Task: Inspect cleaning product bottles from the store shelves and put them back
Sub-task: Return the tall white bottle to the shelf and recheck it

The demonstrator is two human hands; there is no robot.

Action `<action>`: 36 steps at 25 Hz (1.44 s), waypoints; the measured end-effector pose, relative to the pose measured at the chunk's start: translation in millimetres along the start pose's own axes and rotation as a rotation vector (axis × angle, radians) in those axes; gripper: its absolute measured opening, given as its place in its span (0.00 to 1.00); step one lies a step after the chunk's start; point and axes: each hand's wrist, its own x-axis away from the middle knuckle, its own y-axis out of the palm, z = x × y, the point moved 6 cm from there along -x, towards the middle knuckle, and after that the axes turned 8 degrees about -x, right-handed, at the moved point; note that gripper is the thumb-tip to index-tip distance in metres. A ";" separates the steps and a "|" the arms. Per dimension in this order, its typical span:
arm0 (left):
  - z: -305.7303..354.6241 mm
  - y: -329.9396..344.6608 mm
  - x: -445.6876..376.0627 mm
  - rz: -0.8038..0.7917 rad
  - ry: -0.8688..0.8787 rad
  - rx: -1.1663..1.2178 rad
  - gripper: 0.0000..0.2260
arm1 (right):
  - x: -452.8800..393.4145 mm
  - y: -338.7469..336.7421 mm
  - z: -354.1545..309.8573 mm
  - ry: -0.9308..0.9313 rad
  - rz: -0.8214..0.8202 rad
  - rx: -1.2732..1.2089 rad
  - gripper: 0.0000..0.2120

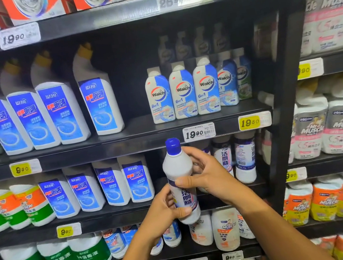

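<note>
The held bottle [180,179] is white with a blue cap [173,145] and a blue-lettered label [186,196].

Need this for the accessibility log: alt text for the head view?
Two hands hold a white bottle with a blue cap upright before black store shelves: left hand grips its base, right hand its middle. Rows of cleaning bottles and price tags fill the shelves.

A bottle [181,181] stands upright in front of the shelves [123,141], the left hand [162,213] low on it, the right hand [205,176] higher (thumb across its front). Walch bottles [182,90] stand one shelf above, angled-neck bottles [46,107] to their left.
</note>
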 end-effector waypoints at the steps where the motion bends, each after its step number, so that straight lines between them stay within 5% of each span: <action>1: -5.4 -5.3 -3.4 -0.013 -0.009 -0.012 0.25 | -4.0 3.4 5.8 0.010 0.006 0.002 0.32; 7: -39.8 -21.0 -4.4 -0.236 -0.108 -0.035 0.26 | -22.1 14.5 48.4 0.114 0.103 0.037 0.24; 13: -43.1 -36.1 -4.7 -0.407 -0.210 -0.062 0.24 | -33.3 11.2 77.1 0.182 0.376 0.055 0.14; 21: -32.4 -51.0 -63.5 -0.208 -0.163 -0.107 0.22 | -76.6 0.4 68.4 0.151 0.600 0.114 0.10; 29: -42.8 -60.1 -95.1 0.096 -0.101 -0.192 0.20 | -100.4 0.5 65.9 0.275 0.488 0.336 0.09; 36: -43.7 -58.9 -95.3 0.148 -0.102 -0.294 0.20 | -99.9 -7.3 70.0 0.336 0.442 0.409 0.12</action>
